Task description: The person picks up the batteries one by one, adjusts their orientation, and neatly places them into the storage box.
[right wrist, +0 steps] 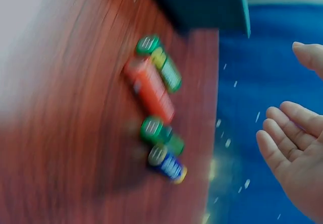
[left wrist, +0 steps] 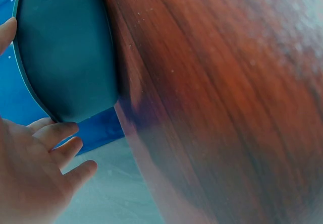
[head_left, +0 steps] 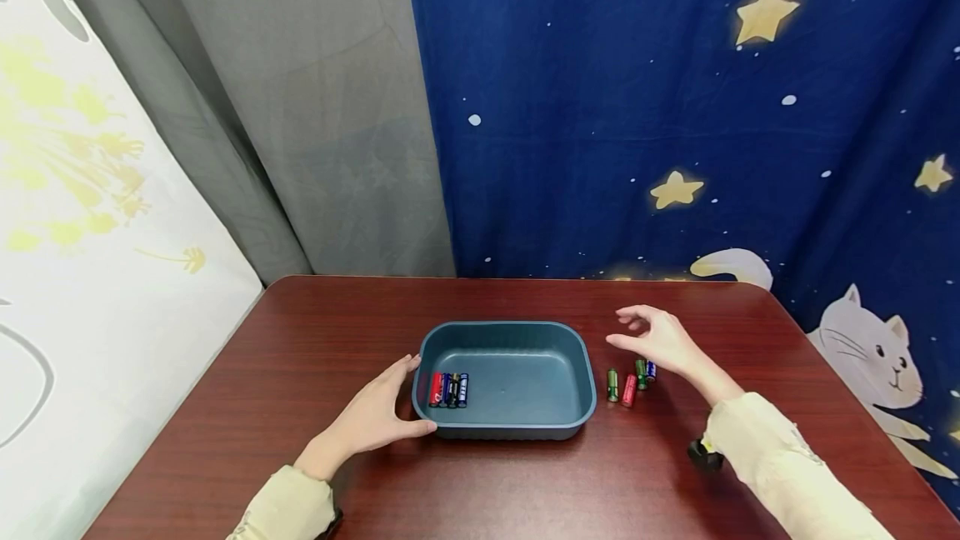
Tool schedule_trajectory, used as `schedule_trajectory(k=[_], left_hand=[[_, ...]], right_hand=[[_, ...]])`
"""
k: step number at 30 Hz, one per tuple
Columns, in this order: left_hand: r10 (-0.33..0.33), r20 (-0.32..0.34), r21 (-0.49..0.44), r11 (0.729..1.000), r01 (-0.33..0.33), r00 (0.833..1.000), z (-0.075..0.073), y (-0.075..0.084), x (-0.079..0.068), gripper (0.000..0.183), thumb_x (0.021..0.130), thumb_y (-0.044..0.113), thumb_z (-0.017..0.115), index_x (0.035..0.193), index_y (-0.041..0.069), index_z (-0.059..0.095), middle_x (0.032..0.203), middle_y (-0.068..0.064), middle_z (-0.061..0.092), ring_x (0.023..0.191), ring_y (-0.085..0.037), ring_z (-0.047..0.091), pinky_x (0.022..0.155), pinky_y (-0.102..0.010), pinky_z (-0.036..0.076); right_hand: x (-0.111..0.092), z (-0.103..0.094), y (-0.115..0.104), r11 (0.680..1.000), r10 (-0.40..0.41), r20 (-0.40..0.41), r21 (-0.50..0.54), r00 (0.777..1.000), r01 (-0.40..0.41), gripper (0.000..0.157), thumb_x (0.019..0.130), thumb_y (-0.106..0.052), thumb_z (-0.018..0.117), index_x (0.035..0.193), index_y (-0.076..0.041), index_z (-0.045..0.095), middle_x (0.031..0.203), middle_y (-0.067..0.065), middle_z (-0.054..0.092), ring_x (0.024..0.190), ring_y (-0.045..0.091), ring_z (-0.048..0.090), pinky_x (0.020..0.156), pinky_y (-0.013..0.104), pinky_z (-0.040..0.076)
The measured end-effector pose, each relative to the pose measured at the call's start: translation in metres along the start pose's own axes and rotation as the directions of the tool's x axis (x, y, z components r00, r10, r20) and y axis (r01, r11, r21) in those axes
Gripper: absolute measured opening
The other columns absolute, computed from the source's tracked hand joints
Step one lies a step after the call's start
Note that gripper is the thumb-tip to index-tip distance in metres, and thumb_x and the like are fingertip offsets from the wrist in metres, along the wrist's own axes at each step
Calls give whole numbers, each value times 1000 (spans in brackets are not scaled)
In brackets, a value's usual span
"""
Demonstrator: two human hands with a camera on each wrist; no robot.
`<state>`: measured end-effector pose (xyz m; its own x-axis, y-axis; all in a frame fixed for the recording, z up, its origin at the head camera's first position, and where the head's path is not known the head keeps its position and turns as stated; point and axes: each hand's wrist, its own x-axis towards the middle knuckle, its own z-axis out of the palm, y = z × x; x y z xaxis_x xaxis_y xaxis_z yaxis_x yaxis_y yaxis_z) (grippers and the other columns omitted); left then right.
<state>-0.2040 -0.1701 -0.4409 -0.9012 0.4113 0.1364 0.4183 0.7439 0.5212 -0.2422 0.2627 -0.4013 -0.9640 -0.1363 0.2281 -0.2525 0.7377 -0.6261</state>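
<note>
A blue-grey plastic basin [head_left: 517,433] stands on the table. Inside it, at the left end, several batteries lie side by side, among them a red battery [head_left: 436,389] and a blue battery [head_left: 462,391]. My left hand [head_left: 375,408] touches the basin's left end, thumb at the front corner and fingers spread along the rim. My right hand [head_left: 660,342], fingers loosely bent and holding nothing, hovers right of the basin above a loose group of batteries. In that group are a red battery [right wrist: 151,90], a green battery [right wrist: 169,71], another green battery [right wrist: 162,134] and a blue battery [right wrist: 169,164].
The dark red wooden table [head_left: 337,315] reaches back to a grey curtain [head_left: 322,148] and a blue star-patterned curtain [head_left: 570,107]. A black wrist device [head_left: 705,455] shows below the right sleeve.
</note>
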Motion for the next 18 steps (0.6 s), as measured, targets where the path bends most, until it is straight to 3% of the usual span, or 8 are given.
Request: schedule_trajectory(k=[7,18], left_hand=[[-4,-1,-3,1000,4,1000,-1,1,0,96,66,55,72,140,8,33,143,-9,35,131,-26,32,100,-49,33],[-6,0,-7,1000,6,1000,-1,2,0,96,66,53,73,140,7,33,143,-8,35,130,-26,32,100,-49,33]], right_hand=[[-11,-12,34,998,27,-10,-49,1000,-27,50,76,-30,72,110,5,60,99,20,63,88,30,59,75,39,47],[-27,-10,70,997,25,42,-73,999,-22,49,71,-22,75,108,8,61,98,17,64,85,27,58,72,35,48]])
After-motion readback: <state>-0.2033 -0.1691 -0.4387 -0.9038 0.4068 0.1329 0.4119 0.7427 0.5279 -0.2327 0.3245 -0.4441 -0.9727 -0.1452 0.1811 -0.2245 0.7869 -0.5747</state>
